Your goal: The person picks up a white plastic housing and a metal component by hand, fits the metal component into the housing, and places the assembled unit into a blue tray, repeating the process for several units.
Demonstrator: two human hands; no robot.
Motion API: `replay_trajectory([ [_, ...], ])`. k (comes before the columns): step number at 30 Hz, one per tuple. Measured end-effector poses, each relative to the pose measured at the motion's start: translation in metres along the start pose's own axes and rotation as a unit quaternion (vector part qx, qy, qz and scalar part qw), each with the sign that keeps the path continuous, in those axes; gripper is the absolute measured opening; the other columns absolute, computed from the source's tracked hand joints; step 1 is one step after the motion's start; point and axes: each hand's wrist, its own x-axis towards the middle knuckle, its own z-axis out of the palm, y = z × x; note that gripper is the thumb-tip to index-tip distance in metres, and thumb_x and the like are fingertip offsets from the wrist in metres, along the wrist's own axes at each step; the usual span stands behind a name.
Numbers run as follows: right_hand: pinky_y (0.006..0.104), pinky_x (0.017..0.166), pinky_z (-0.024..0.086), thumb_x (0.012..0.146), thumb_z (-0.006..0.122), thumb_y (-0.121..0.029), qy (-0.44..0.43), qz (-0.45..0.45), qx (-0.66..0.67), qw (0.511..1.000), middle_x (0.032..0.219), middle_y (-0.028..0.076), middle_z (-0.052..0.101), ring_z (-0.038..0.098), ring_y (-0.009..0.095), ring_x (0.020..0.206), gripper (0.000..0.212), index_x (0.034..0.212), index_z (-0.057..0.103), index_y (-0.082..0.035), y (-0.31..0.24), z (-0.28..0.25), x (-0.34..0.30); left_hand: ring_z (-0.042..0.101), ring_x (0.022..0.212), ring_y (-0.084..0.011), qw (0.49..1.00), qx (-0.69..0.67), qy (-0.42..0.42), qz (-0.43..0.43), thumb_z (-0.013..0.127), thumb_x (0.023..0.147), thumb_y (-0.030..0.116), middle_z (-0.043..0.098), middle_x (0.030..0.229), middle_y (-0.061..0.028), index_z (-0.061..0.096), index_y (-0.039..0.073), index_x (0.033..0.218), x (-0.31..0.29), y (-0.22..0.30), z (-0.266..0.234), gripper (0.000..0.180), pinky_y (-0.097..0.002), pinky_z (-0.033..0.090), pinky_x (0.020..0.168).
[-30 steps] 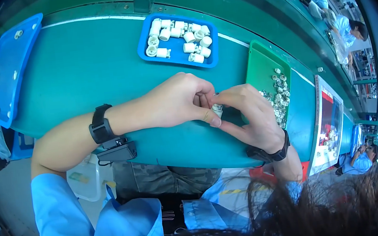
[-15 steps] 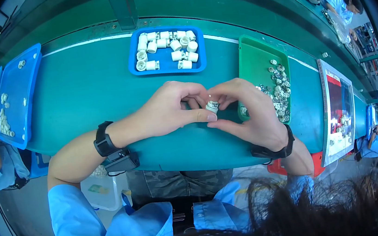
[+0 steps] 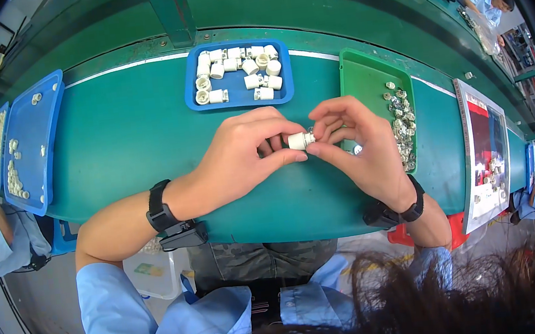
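Note:
Above the green tabletop, a white lamp socket (image 3: pixel 296 142) lies on its side between my two hands. My left hand (image 3: pixel 239 149) pinches its round white body between thumb and fingers. On the other end, where small metal parts show, the thumb and fingertips of my right hand (image 3: pixel 365 146) are closed. Beyond my hands sits a blue tray (image 3: pixel 240 103) with several similar white sockets (image 3: pixel 249 65) in it. A green tray (image 3: pixel 362 70) stands beside my right hand, holding many small white-and-metal parts (image 3: pixel 402 122); my right hand hides some of them.
At the left, a tilted blue tray (image 3: pixel 40 137) holds scattered small white pieces, with a co-worker (image 3: pixel 1 230) seated beyond it. A framed picture sheet (image 3: pixel 483 149) lies on the right. A green metal post (image 3: pixel 169 13) rises behind the table.
The socket has turned from nearly upright to lying sideways, and more of its white body shows. Both hands have risen slightly, and the right-hand fingers now meet its metal end.

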Motion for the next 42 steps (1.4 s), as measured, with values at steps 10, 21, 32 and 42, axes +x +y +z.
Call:
replay_trajectory([
  [10,0.0254,0.088,0.056,0.089,0.080,0.011,0.000,0.023,0.082,0.996,0.106,0.005,0.068,0.068,0.010,0.097,0.041,0.123,0.061,0.000,0.001,0.003,0.000,0.069,0.076,-0.0170,0.980,0.141,0.054,0.131,0.090,0.085,0.009,0.074,0.098,-0.0092,0.079,0.000,0.114,-0.004,0.002,0.001,0.033,-0.0283,0.057,0.058],
  [21,0.0268,0.088,0.056,0.089,0.079,0.011,-0.039,0.010,0.057,0.998,0.108,0.004,0.067,0.067,0.010,0.097,0.036,0.118,0.060,-0.001,-0.003,-0.001,0.000,0.069,0.079,-0.0296,0.984,0.125,0.038,0.124,0.086,0.087,0.017,0.072,0.091,-0.0104,0.078,0.001,0.104,-0.005,0.003,0.003,0.025,-0.0400,0.057,0.070],
  [32,0.0262,0.083,0.057,0.091,0.078,0.009,-0.060,0.062,0.206,0.975,0.101,0.004,0.068,0.068,0.010,0.092,0.037,0.121,0.060,0.000,-0.006,-0.021,0.008,0.065,0.067,-0.0183,0.992,0.083,-0.015,0.089,0.087,0.088,0.012,0.072,0.091,-0.0092,0.078,-0.002,0.105,-0.006,0.014,0.004,0.024,-0.0299,0.051,0.055],
  [42,0.0243,0.077,0.057,0.089,0.079,0.008,-0.165,0.110,0.276,0.941,0.093,0.003,0.067,0.066,0.008,0.087,0.037,0.121,0.062,0.000,0.003,-0.028,0.013,0.065,0.076,-0.0241,0.960,0.202,0.004,0.196,0.084,0.089,0.017,0.067,0.096,-0.0084,0.072,0.003,0.108,-0.005,0.012,0.005,0.026,-0.0341,0.051,0.057],
])
